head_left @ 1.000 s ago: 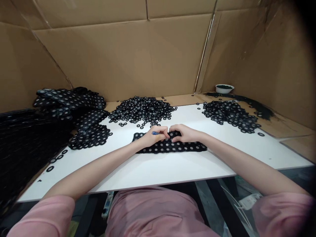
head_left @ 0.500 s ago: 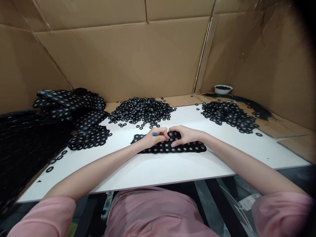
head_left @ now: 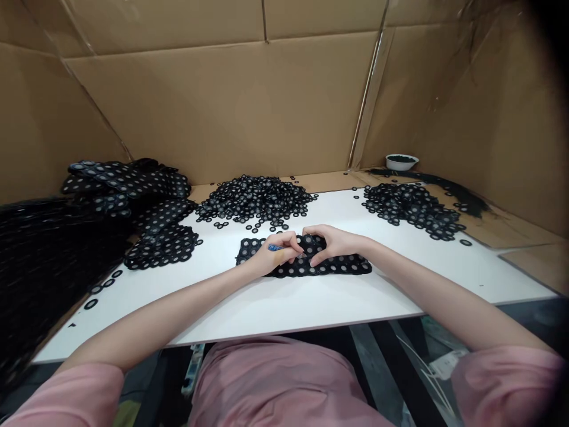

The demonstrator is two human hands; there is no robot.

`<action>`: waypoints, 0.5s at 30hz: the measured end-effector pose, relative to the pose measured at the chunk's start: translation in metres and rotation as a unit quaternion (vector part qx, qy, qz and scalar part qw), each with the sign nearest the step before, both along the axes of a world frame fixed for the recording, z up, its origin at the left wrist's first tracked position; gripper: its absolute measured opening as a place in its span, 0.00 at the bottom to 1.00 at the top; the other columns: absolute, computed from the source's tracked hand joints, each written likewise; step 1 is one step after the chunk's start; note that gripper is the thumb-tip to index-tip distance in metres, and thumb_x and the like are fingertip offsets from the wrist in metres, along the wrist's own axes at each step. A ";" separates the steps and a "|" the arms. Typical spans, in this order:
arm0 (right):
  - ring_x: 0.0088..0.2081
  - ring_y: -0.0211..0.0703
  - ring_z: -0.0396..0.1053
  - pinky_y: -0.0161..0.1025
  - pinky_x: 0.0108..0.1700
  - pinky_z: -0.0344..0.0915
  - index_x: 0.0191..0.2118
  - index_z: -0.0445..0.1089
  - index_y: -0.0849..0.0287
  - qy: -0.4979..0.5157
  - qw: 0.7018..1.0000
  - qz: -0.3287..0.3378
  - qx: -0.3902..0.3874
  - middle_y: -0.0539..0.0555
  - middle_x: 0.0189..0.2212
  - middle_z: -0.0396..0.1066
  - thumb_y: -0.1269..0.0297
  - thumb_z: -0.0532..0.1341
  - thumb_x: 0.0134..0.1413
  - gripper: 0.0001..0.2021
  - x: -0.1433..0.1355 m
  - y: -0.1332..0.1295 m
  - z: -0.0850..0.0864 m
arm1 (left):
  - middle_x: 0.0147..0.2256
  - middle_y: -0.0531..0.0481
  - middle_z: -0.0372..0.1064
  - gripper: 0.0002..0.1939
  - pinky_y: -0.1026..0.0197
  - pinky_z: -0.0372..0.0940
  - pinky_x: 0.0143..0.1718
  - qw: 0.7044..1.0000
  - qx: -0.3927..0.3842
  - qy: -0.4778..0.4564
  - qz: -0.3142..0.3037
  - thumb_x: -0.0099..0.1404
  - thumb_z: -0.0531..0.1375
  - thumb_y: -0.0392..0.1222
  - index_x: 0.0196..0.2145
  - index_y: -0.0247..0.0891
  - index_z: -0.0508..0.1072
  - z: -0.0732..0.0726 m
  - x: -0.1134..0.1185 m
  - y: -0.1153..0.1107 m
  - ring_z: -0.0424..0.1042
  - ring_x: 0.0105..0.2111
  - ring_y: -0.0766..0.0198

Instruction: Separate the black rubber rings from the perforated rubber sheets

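A black panel of joined rings (head_left: 340,267) lies flat on the white board in front of me, its pale round centres in rows. My left hand (head_left: 280,254) is closed round a slim blue-handled tool (head_left: 275,248), its thin tip pointing right at the panel's middle. What kind of tool it is, I cannot make out. From the right, my right hand (head_left: 333,243) grips the panel, index finger curved over the far edge and thumb pressed on its surface. Both hands' fingertips are close together, and they cover part of the panel.
Loose black rings lie in a middle heap (head_left: 258,198) and a right heap (head_left: 411,207). Ring panels (head_left: 162,246) are piled at the left beside a dark glossy mass (head_left: 53,273). A white bowl (head_left: 402,162) stands at the back right. Cardboard walls (head_left: 222,107) enclose the board.
My left hand has shifted slightly, with more of the blue tool showing and its tip lower on the panel. My right hand has barely moved and still holds the panel.
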State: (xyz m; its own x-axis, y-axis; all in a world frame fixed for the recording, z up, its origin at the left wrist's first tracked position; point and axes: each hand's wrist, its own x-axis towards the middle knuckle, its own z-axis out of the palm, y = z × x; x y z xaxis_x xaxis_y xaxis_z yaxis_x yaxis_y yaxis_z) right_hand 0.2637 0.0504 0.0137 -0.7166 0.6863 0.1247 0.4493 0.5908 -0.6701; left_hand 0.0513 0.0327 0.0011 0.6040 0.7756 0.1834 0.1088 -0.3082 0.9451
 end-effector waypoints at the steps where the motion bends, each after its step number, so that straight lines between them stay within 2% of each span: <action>1: 0.36 0.42 0.61 0.36 0.37 0.57 0.34 0.63 0.59 0.002 1.000 0.000 -0.001 0.48 0.32 0.62 0.56 0.70 0.36 0.20 0.000 0.000 0.000 | 0.22 0.55 0.64 0.02 0.68 0.53 0.22 1.000 0.004 0.002 -0.001 0.55 0.57 0.35 0.26 0.35 0.68 0.000 0.000 0.000 0.61 0.20 0.72; 9: 0.34 0.40 0.59 0.35 0.36 0.56 0.31 0.63 0.59 0.018 1.000 0.015 -0.013 0.47 0.28 0.60 0.56 0.70 0.35 0.20 -0.002 0.000 0.003 | 0.24 0.52 0.66 0.05 0.67 0.56 0.26 0.993 0.088 0.068 -0.046 0.57 0.55 0.36 0.25 0.34 0.70 0.003 -0.005 0.001 0.64 0.24 0.68; 15: 0.34 0.39 0.59 0.35 0.36 0.55 0.31 0.63 0.59 0.027 0.999 0.031 -0.012 0.47 0.29 0.61 0.55 0.70 0.35 0.20 -0.002 0.000 0.003 | 0.24 0.52 0.67 0.06 0.67 0.57 0.25 0.991 0.076 0.081 -0.069 0.56 0.55 0.36 0.25 0.34 0.70 0.003 -0.006 0.005 0.64 0.24 0.68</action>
State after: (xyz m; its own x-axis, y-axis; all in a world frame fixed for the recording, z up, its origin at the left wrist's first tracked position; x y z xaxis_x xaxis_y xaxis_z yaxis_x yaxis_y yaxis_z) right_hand 0.2613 0.0505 0.0172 -0.7511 0.6433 0.1484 0.3747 0.6004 -0.7064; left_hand 0.0457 0.0372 0.0043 0.7336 0.6541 0.1843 0.2013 -0.4682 0.8604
